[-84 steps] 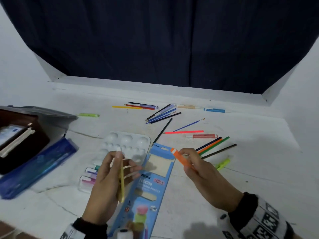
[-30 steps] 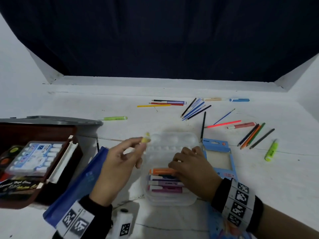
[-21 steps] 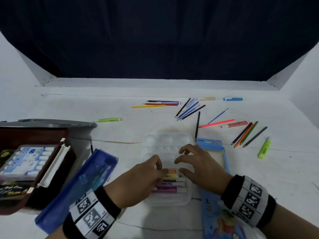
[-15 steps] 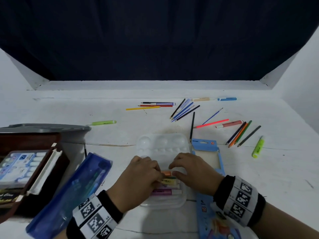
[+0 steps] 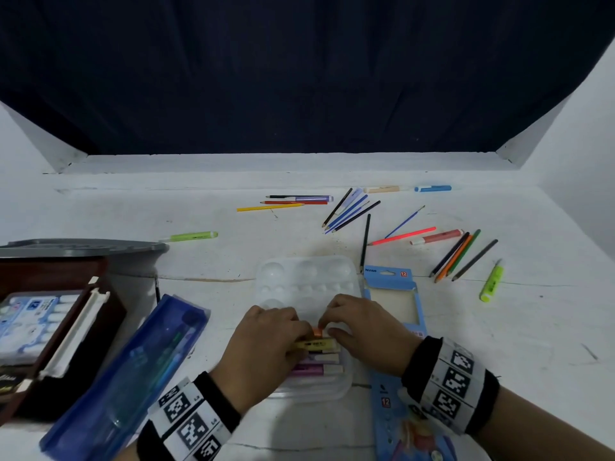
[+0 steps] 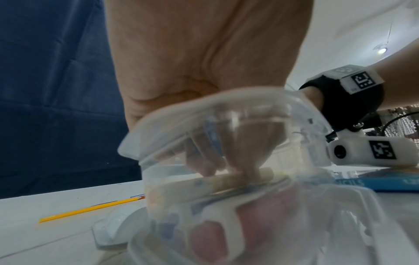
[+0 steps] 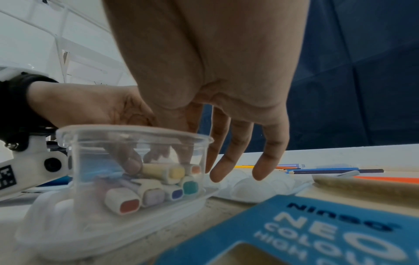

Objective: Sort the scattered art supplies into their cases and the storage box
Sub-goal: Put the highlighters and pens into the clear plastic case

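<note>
Clear plastic marker case (image 5: 336,390) sits before us, several highlighters already stacked inside. Our left hand (image 5: 266,347) has its fingers bent down on the yellow highlighter (image 5: 316,344), seating it on the stack; our right hand (image 5: 362,327) curls beside it, whether gripping anything we cannot tell. Much remains: coloured pencils (image 5: 456,254), green highlighters (image 5: 491,284) and brushes lie scattered, the blue pencil box (image 5: 389,277) unfilled.
</note>
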Available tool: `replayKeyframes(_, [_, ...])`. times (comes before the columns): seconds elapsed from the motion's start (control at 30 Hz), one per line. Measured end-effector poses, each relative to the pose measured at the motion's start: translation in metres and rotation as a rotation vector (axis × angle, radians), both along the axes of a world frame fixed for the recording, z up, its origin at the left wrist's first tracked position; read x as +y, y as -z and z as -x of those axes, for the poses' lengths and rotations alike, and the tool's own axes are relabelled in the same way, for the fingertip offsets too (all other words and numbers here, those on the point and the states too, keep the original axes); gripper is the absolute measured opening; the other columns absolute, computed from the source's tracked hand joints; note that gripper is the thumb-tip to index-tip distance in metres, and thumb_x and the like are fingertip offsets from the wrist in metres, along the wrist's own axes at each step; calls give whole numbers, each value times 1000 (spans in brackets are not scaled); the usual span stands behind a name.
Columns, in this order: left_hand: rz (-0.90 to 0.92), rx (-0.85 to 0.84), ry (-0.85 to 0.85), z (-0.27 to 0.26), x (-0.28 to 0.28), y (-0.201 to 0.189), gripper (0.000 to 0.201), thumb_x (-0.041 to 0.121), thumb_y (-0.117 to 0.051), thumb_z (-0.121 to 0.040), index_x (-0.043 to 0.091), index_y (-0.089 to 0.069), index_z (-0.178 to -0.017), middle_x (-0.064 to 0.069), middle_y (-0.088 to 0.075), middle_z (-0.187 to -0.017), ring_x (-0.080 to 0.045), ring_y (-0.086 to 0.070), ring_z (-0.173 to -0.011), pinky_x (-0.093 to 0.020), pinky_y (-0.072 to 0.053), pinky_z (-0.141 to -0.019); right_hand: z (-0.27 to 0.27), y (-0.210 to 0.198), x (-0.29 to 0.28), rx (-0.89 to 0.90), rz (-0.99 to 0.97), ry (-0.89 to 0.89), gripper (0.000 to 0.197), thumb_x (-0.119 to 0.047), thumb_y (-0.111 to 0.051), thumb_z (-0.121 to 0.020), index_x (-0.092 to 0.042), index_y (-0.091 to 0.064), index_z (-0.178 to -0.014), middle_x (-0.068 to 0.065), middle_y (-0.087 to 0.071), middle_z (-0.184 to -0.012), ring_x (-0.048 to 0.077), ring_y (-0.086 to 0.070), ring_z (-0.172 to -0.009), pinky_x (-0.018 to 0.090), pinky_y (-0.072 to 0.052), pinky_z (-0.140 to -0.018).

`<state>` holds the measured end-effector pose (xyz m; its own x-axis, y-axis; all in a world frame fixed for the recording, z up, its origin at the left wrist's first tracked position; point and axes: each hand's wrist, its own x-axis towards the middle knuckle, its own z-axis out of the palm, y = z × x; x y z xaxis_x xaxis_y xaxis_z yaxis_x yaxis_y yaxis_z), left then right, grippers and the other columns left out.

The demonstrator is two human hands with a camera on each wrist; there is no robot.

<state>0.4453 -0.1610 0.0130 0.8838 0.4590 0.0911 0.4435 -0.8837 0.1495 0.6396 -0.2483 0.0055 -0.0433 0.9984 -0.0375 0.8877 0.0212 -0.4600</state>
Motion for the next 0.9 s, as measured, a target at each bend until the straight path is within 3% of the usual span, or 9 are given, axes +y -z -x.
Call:
replayKeyframes(0.17, [16,3,-66,4,2,4,46,46,-81,-67,36,-67,-109,15,-65,-92,-10,-64,-78,-28,-48,-66,1,-2,0,-9,8,-6,20,-24,-53,-96,-30,-67,-109,-8,-57,-110,13,-56,-98,40,-49,-84])
replayKeyframes(0.33, [5,26,-62,4,1,3,30,48,-73,-75,39,-70,-104,15,-64,-87,-11,-63,-77,-28,-41,-67,1,-1,-2,-27,-2,-10,20,-28,-52,-96,-32,-65,-110,-9,-56,-110,11,-56,-99,39,-49,-84])
replayKeyframes(0.47, [59,17,-60,4,2,0,34,50,-62,-88,38,-65,-119,15,-63,-104,-11,-60,-94,-29,-41,-80,-2,-1,-9,63,-78,43,22,-32,-52,-97,-30,-63,-116,-9,-54,-115,10,-53,-105,38,-48,-89])
replayKeyframes(0.53, [104,-42,-68,6,2,-1,36,51,-59,-89,38,-64,-122,18,-62,-107,-6,-59,-95,-29,-45,-84,-6,-6,-14,93,-126,71,23,-30,-54,-97,-30,-63,-118,-10,-53,-115,8,-52,-105,35,-47,-91])
replayKeyframes(0.63, [233,-201,-87,6,-4,-7,29,51,-56,-91,39,-68,-114,21,-62,-97,2,-57,-80,-26,-51,-76,-16,-19,-23,116,-175,74,25,-29,-58,-96,-28,-63,-121,-8,-53,-115,6,-51,-107,26,-44,-94])
replayKeyframes(0.73, [320,-321,-116,-2,-15,-20,23,57,-49,-92,41,-62,-104,21,-61,-83,-1,-61,-75,-18,-50,-69,-31,-28,-38,143,-207,90,26,-28,-59,-97,-27,-63,-122,-10,-54,-116,2,-50,-108,13,-38,-94])
replayKeyframes(0.8, [398,-403,-132,-10,-23,-31,19,55,-48,-91,39,-57,-97,16,-62,-74,-7,-62,-74,-16,-47,-65,-45,-29,-50,137,-241,100,23,-27,-59,-97,-25,-63,-120,-10,-57,-113,1,-51,-105,14,-40,-92])
replayKeyframes(0.9, [477,-534,-156,-27,-37,-47,17,49,-51,-91,33,-55,-92,5,-58,-68,-14,-56,-70,-12,-41,-57,-73,-30,-67,103,-271,135,15,-24,-61,-96,-26,-61,-111,-10,-58,-96,5,-55,-89,26,-47,-80])
